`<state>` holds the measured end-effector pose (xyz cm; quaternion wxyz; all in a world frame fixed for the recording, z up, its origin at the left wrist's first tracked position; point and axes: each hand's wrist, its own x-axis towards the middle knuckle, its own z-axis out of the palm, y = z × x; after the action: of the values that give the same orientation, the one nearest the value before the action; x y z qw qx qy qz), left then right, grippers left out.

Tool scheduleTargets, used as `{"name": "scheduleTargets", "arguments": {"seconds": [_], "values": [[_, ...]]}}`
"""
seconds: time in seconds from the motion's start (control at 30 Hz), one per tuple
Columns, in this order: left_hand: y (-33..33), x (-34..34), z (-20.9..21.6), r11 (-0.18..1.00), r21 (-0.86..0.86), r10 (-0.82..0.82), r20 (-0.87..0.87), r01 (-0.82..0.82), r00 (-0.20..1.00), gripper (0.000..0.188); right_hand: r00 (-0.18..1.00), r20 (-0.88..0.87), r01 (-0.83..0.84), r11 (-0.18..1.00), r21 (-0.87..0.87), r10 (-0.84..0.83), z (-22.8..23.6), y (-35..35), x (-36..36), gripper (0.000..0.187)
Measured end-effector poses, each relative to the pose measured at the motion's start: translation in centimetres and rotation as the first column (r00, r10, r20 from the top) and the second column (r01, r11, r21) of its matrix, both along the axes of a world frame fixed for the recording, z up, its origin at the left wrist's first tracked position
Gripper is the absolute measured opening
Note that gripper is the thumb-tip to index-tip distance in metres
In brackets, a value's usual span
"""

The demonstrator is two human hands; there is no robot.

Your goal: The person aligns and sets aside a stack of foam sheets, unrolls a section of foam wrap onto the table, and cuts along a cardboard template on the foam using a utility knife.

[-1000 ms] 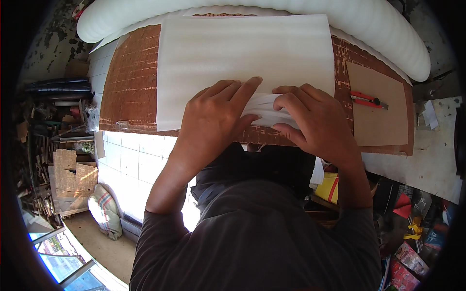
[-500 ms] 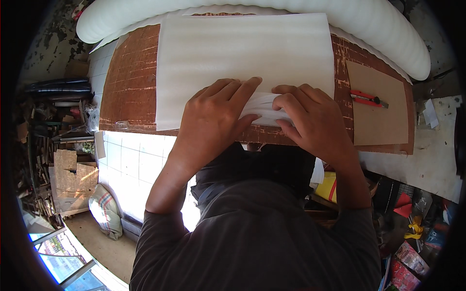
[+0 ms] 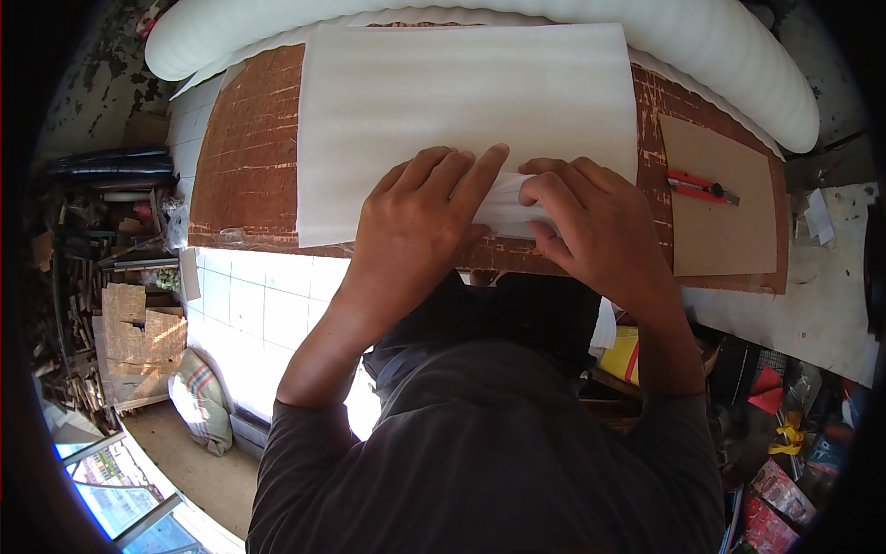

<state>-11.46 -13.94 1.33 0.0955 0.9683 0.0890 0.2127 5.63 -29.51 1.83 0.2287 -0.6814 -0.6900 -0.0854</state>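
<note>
1. Nearest, at the near edge of the brown worktable (image 3: 249, 157), the left hand (image 3: 420, 222) lies flat, fingers stretched, pressing a rolled white foam bundle (image 3: 506, 205).
2. The right hand (image 3: 591, 222) curls its fingers over the same bundle, gripping its right end.
3. The bundle sits on the near edge of a white foam sheet (image 3: 461, 102), which lies flat across the table's middle.
4. Bare table flanks the sheet on the left; on the right lies a cardboard piece (image 3: 724, 208) with a red utility knife (image 3: 700, 187).
5. Farthest, a big foam roll (image 3: 720, 55) lines the table's far edge.
</note>
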Motion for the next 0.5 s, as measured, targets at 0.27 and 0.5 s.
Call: {"name": "scheduleTargets", "arguments": {"seconds": [0.27,0.5], "values": [[0.21,-0.02,0.24,1.000,-0.027,-0.007,-0.005,0.007,1.000,0.084,0.999,-0.033,-0.014,0.998,-0.068,0.012,0.44,-0.33,-0.02,0.042],[0.19,0.22,0.43,0.999,-0.043,-0.001,0.015,0.001,1.000,0.080,0.999,-0.044,0.014,0.998,-0.069,-0.017,-0.31,-0.51,-0.54,0.055]]}}
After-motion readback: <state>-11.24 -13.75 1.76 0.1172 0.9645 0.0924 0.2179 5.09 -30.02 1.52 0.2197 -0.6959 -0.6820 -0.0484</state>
